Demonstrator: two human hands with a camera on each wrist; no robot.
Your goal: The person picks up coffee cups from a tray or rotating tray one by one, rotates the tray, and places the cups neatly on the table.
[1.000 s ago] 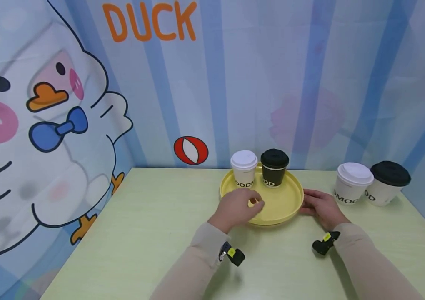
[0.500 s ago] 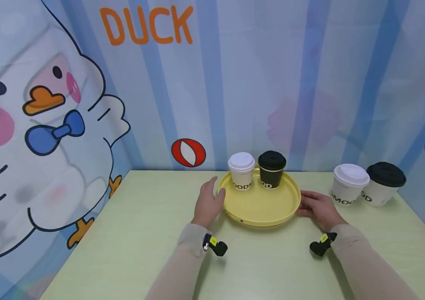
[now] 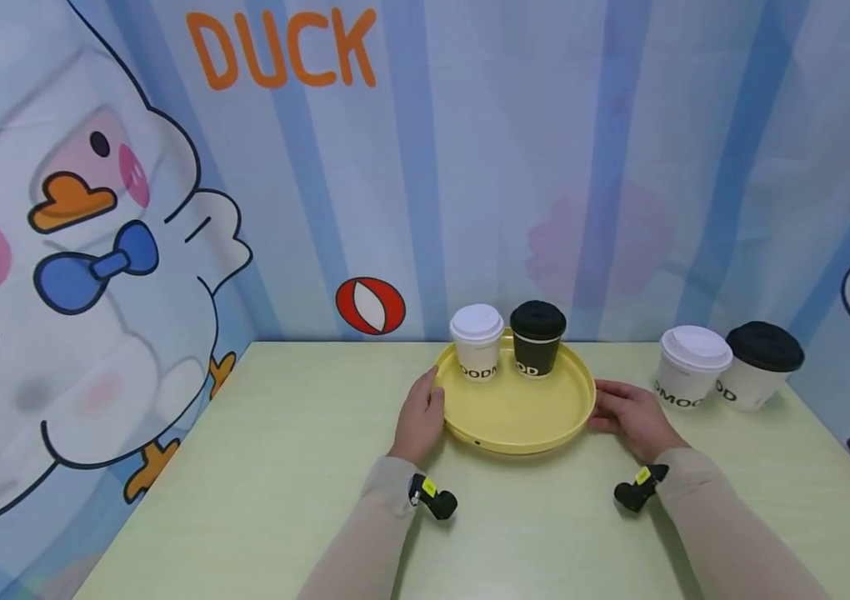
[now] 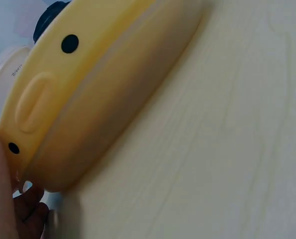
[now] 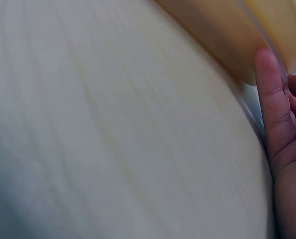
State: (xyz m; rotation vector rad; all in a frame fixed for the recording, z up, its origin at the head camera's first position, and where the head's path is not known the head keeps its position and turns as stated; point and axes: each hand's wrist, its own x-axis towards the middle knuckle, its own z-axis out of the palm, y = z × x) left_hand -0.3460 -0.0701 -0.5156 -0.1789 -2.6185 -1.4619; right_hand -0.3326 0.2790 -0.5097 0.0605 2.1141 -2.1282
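A round yellow tray with a raised rim carries two small lidded paper cups at its back. The cup with a white lid stands on the left, the black cup on the right. My left hand grips the tray's left edge; in the left wrist view its fingers curl in below the rim. At the right edge my right hand holds the tray, one finger lying along its side in the right wrist view. Black dots and an oval bump mark the tray's front wall.
Two larger paper cups stand at the back right of the table, one with a white lid, one with a black lid. A printed duck cloth hangs behind the table.
My left hand came back from over the tray's front to its left side, then closed on the rim. The right hand stayed at the right edge.
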